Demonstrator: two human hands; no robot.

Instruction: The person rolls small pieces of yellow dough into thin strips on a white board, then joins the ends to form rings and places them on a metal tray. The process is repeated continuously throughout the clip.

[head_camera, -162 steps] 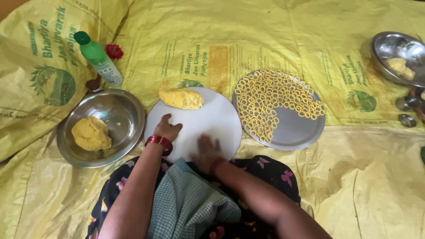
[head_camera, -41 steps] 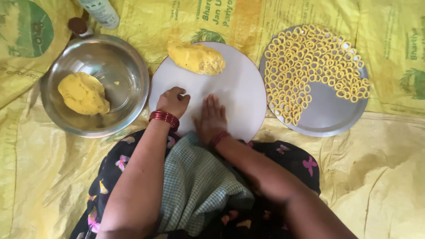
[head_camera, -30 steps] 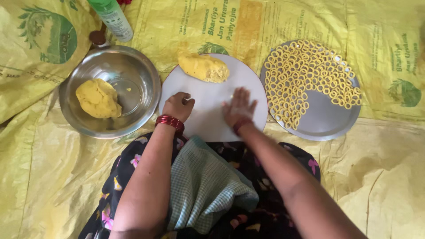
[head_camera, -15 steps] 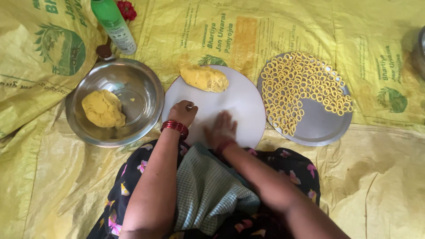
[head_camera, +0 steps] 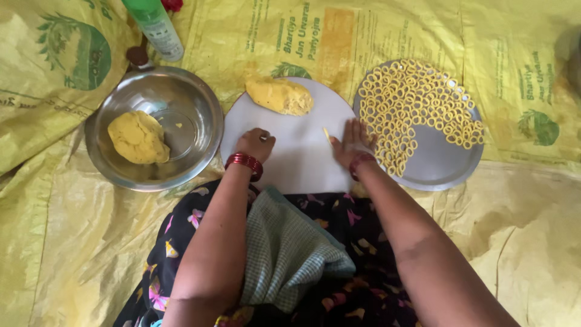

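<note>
The right hand (head_camera: 354, 144) lies flat with its fingers spread near the right edge of a round white board (head_camera: 290, 163), palm down, and a thin yellow strip of dough (head_camera: 327, 134) pokes out from under its thumb side. The left hand (head_camera: 254, 145) rests on the left part of the same board, loosely curled with the fingertips tucked under — whether it pinches anything I cannot tell. A stack of red bangles (head_camera: 244, 165) sits on that wrist.

At the far edge of the board, apart from both hands, lies a lump of yellow dough (head_camera: 279, 95). Just right of the board, touching the right hand's fingertips or nearly so, is a steel plate (head_camera: 436, 166) covered over its upper half with many small dough rings (head_camera: 414, 106). Left of the board stands a steel bowl (head_camera: 181, 91) with a second dough ball (head_camera: 138, 137) in it. Beyond the bowl stands a green-capped plastic bottle (head_camera: 154, 27).

Everything sits on yellow printed sacking (head_camera: 532, 200) spread as a mat — the person's lap, with a green checked cloth (head_camera: 290, 254) on it, is at the near edge.
</note>
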